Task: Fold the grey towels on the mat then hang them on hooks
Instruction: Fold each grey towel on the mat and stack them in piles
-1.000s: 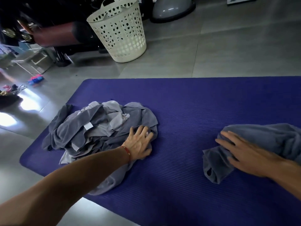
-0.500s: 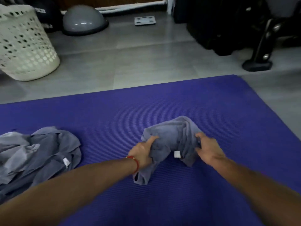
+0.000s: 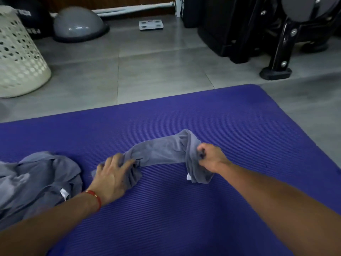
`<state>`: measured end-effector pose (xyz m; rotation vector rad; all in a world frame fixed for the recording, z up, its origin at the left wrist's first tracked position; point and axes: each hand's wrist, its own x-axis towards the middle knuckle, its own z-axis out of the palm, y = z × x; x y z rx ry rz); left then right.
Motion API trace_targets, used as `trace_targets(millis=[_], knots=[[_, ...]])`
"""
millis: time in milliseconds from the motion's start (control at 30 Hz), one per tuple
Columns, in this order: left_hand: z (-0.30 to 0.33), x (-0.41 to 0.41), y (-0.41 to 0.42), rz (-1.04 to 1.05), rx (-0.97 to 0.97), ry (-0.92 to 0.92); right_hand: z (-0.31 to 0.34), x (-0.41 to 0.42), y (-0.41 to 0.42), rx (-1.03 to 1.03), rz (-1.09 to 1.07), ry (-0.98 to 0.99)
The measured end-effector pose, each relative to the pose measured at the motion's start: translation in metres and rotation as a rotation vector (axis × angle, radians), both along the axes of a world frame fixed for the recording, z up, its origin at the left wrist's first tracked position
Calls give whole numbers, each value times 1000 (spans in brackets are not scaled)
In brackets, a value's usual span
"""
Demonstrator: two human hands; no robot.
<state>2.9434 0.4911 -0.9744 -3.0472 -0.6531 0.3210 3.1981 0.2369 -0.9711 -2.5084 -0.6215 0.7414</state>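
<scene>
A cream basket [image 3: 17, 58] with round holes is standing on the grey tiled floor [image 3: 156, 71] at the far left, beyond the mat [image 3: 184, 209]. Just right of it a grey dome [image 3: 78, 23] is sitting on the floor, and further right a small white scale [image 3: 151, 24] is lying flat.

On the mat's left part a pile [image 3: 36, 182] of crumpled grey towels is lying, with a white tag showing near its right edge. Just right of the pile the left hand [image 3: 112, 174], a red band [image 3: 96, 198] on its wrist, is lying on the left end of a single towel [image 3: 162, 152]; its grip is bunching the cloth, fingers curled into the folds and pressing it to the mat.

The towel is stretching as a twisted rope across the middle of the mat, between the two hands, well apart from the pile.

The right hand [image 3: 210, 156] is holding the towel's right end a little above the mat; its grip is pinching the cloth, fingers closed round it. The rest of that end is hanging down from the fist, a white tag at its lower edge, touching the mat.

At the far right a black frame [image 3: 276, 52] is standing on the floor.
</scene>
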Motion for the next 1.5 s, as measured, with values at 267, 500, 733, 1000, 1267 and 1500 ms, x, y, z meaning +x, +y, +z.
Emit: trace_targets(millis=[267,500,733,1000,1267,1500], knots=[[35,54,-62,410,-816,-258,43,-10,43,464,-44,425],[62,85,-54,584,-1242,-678,58,13,8,203,-90,-74],[91,78,-36,652,-1405,-505,61,14,9,254,-241,209],[70,9,-66,281,-1328,15,53,-2,-2,-725,649,111],[-5,-8,17,184,-212,-248,7,-49,22,-460,755,-4],[-26,-4,38,270,-398,-91,19,-61,28,-441,790,19]])
